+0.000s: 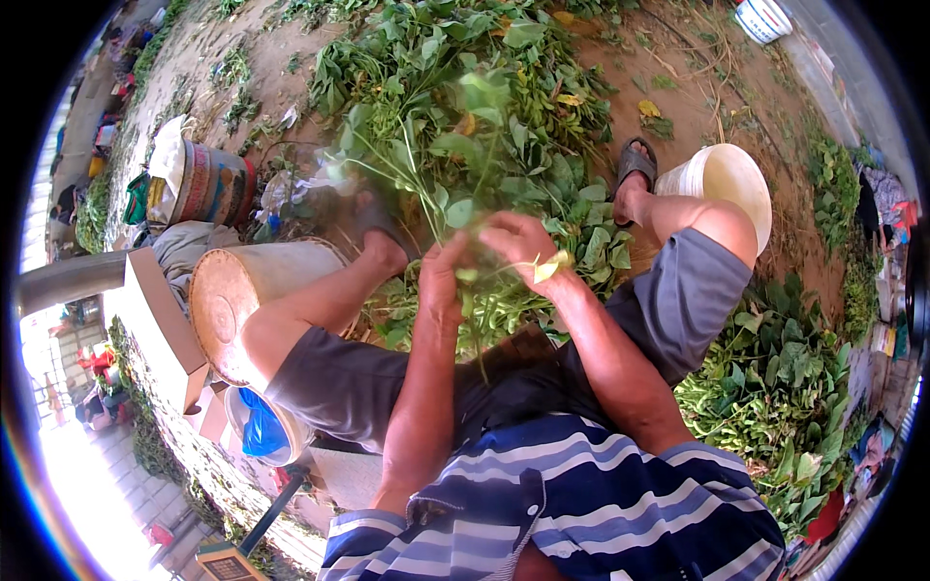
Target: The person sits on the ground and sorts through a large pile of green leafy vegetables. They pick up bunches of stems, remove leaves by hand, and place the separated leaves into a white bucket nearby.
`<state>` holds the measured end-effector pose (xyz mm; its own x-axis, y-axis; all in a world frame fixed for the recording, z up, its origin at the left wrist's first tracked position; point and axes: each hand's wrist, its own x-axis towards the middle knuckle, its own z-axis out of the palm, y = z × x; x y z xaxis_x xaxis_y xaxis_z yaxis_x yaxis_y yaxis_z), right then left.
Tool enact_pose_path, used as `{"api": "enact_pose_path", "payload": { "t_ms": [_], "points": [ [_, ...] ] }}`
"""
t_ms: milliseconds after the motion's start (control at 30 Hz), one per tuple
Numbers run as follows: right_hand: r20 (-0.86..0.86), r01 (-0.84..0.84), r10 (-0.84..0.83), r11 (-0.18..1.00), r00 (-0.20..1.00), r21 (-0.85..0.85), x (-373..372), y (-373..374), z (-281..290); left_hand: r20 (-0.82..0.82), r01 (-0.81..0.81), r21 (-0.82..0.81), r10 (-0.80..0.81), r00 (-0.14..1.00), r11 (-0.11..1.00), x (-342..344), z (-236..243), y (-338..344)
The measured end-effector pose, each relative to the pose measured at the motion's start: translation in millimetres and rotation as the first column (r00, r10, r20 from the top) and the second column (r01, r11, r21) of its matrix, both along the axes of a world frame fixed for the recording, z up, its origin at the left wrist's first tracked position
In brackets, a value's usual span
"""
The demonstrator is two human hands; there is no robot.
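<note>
Between my knees I hold up a leafy bean plant (459, 212), its stems fanning upward and its top leaves blurred. My left hand (442, 278) is closed around the stems. Close against it, my right hand (521, 250) has its fingers bent in toward the plant; its fingertips are blurred, and what they pinch cannot be made out. A yellow leaf (550, 266) lies at the right wrist. Below the hands hang green pods (505, 312). Beyond them spreads a large heap of cut bean plants (552, 107), with pods among the leaves.
A white bucket (690, 178) lies tipped beside my right knee. At my left knee are a large lidded tub (221, 312), a cardboard box (160, 334) and a pail with a blue bag (262, 426). More plants (775, 387) are piled at the right.
</note>
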<state>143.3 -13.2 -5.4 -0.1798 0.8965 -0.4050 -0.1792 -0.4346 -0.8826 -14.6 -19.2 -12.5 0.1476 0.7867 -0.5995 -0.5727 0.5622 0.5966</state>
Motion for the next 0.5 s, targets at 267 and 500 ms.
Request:
{"api": "enact_pose_path", "payload": {
  "t_ms": [267, 500],
  "points": [
    [-0.261, 0.134, -0.180, 0.974, 0.948, -0.185, -6, -3, -16, -0.216, 0.003, 0.055, 0.009, 0.976, 0.998, 13, 21, -5],
    [-0.267, 0.189, -0.224, 0.971, 0.937, -0.149, -6, -8, -25, -0.411, 0.072, 0.209, 0.021, 0.912, 0.975, 24, 17, -12]
  ]
}}
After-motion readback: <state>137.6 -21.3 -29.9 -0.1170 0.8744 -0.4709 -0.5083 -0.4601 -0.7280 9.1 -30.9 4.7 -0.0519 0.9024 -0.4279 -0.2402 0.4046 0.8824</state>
